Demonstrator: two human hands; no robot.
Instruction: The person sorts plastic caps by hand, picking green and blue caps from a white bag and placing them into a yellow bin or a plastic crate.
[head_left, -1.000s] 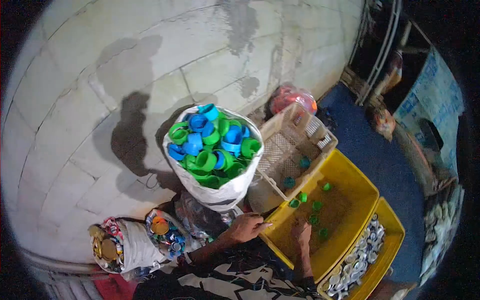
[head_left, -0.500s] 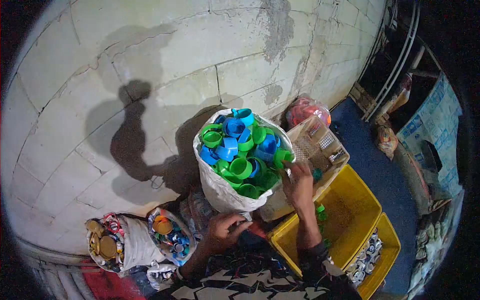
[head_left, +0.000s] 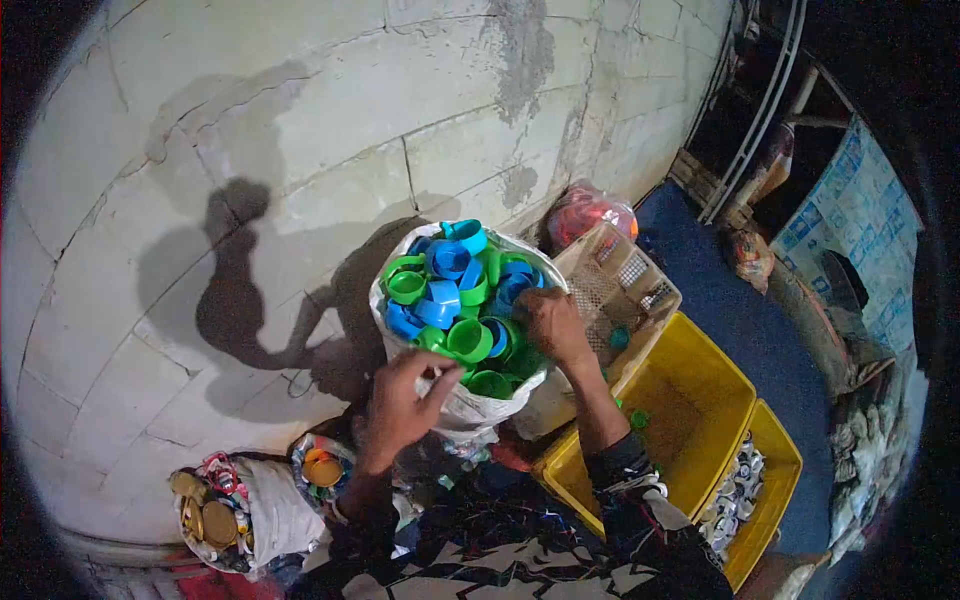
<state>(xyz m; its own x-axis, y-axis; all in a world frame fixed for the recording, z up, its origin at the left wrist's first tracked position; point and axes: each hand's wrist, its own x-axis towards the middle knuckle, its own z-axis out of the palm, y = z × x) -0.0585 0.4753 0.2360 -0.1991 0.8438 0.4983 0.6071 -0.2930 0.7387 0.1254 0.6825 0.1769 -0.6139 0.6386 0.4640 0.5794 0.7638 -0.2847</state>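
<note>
A white woven sack (head_left: 455,412) stands against the wall, filled to the top with blue and green plastic cups or caps (head_left: 469,340), some with ring-like handles. My right hand (head_left: 556,326) is over the right side of the heap, its fingers curled down among the pieces; what they grip, if anything, is hidden. At the front left rim is my left hand (head_left: 403,403), thumb and fingers apart, with nothing visible in it. Its fingertips are close to a green piece at the edge of the heap.
Right of the sack are a beige crate (head_left: 655,335) and a yellow bin (head_left: 690,385) with a few green pieces, beside another yellow bin (head_left: 772,500) of small metallic-looking pieces. Lower left, a sack (head_left: 272,505) holds mixed lids. A pink plastic bag (head_left: 590,212) sits behind the crate.
My left hand has risen from below the sack to its front left rim. My right hand has moved left over the heap, away from the green piece at the right rim. The view has shifted slightly.
</note>
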